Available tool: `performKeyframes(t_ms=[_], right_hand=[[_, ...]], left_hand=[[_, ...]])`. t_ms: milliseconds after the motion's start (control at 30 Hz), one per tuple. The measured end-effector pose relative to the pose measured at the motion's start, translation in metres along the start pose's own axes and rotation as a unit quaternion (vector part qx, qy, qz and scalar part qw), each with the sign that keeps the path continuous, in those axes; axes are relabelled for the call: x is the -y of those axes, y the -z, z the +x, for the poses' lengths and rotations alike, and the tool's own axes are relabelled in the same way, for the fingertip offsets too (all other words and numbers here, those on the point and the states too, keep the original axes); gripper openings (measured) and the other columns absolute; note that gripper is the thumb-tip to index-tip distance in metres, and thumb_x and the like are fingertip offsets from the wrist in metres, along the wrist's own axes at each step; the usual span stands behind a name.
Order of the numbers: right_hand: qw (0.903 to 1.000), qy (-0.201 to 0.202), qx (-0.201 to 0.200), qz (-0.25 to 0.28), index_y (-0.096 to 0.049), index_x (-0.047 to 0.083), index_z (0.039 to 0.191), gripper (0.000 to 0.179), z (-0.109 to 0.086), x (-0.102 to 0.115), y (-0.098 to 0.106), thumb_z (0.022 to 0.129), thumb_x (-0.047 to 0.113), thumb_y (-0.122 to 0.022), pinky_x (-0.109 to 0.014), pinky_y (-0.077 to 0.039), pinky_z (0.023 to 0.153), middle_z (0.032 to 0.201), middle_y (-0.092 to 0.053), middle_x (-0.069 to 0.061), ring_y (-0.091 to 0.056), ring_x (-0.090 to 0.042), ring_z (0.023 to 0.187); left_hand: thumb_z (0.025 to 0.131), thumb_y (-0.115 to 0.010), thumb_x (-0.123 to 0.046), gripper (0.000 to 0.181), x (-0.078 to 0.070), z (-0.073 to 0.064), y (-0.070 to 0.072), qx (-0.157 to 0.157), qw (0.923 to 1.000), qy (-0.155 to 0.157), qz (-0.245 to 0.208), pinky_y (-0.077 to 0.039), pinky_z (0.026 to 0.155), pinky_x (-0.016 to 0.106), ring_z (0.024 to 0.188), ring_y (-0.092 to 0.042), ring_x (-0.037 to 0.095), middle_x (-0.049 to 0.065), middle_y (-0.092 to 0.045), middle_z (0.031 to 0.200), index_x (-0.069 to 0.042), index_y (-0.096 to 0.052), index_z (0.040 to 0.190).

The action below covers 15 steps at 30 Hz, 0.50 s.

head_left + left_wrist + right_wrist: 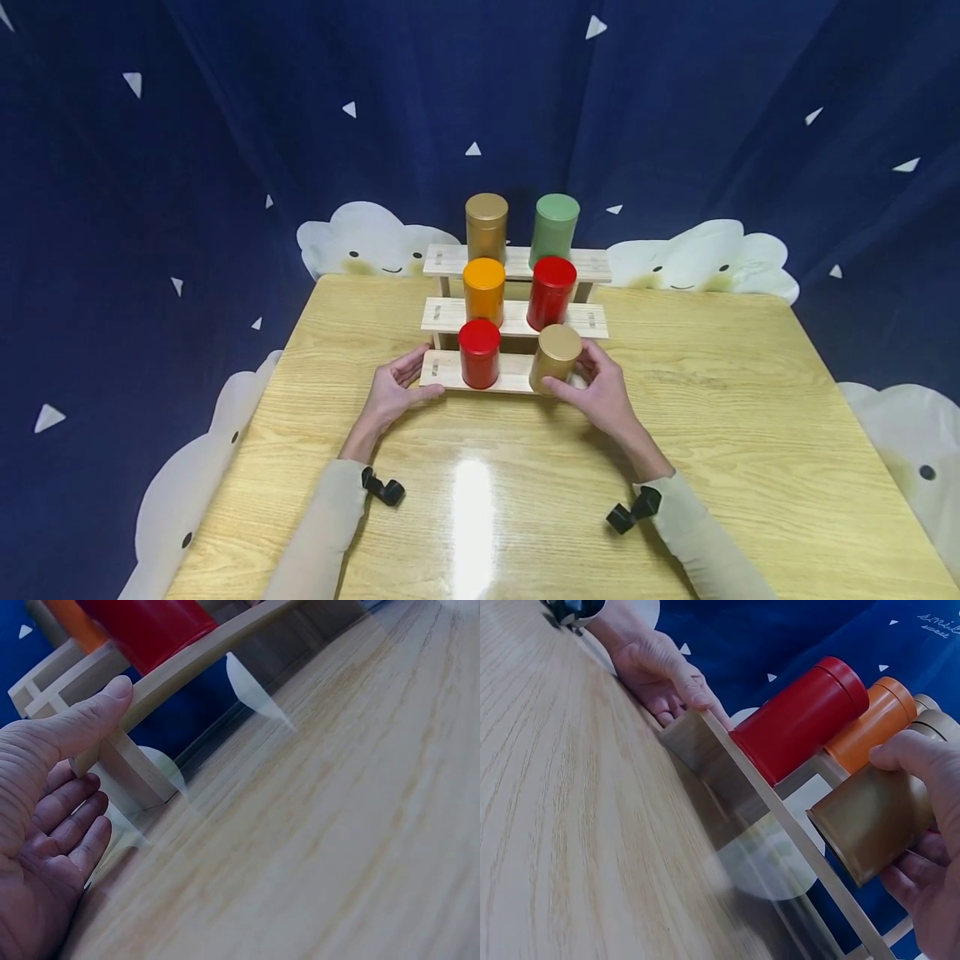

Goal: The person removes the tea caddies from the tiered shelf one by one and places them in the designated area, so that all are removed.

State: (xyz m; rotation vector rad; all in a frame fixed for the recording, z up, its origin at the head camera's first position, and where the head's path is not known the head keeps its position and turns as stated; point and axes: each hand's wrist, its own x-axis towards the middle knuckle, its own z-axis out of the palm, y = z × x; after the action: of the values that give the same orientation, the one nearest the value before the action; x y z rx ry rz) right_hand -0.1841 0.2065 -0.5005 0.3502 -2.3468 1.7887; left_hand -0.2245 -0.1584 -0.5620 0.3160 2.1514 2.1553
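A three-tier wooden rack [442, 367] stands on the table, with two tins on its top tier and two on its middle one. My left hand [392, 395] grips the left end of the bottom tier, thumb at the front edge and fingers round the end, as the left wrist view shows. My right hand [604, 398] holds a gold tin [553, 360] at the right of that tier, thumb on its near side. In the right wrist view the tin's base is close over the shelf board. Left of it, a red tin [479, 358] stands upright.
On the middle tier are an orange tin [483, 293] and another red tin [551, 296]. A darker gold tin [487, 229] and a green tin [555, 229] stand on the top tier. Behind the wooden table [720, 433] hangs a dark blue curtain [472, 75].
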Motion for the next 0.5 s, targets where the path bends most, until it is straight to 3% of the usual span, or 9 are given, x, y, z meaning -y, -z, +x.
performKeyframes(t_ms=[267, 500], right_hand=[[0.9998, -0.001, -0.018, 0.005, -0.060, 0.001, 0.137, 0.066, -0.002, 0.002, 0.008, 0.078, 0.001, -0.091, -0.021, -0.054, 0.103, 0.130, -0.066, -0.015, -0.065, -0.014, 0.116], [0.9993, -0.010, -0.027, -0.023, -0.059, 0.002, 0.140, 0.069, -0.002, 0.004, 0.019, 0.079, 0.006, -0.092, -0.017, -0.053, 0.101, 0.131, -0.066, -0.013, -0.064, -0.011, 0.114]], left_hand=[[0.078, -0.088, 0.007, 0.081, -0.002, -0.001, -0.001, 0.001, 1.0000, 0.003, 0.004, -0.044, 0.117, 0.028, 0.144, -0.050, 0.032, 0.017, -0.054, 0.154, -0.002, -0.053, 0.151], [0.078, -0.088, 0.007, 0.081, -0.001, -0.001, -0.001, -0.001, 1.0000, 0.000, 0.006, -0.044, 0.117, 0.028, 0.143, -0.050, 0.033, 0.017, -0.054, 0.153, -0.001, -0.053, 0.151]])
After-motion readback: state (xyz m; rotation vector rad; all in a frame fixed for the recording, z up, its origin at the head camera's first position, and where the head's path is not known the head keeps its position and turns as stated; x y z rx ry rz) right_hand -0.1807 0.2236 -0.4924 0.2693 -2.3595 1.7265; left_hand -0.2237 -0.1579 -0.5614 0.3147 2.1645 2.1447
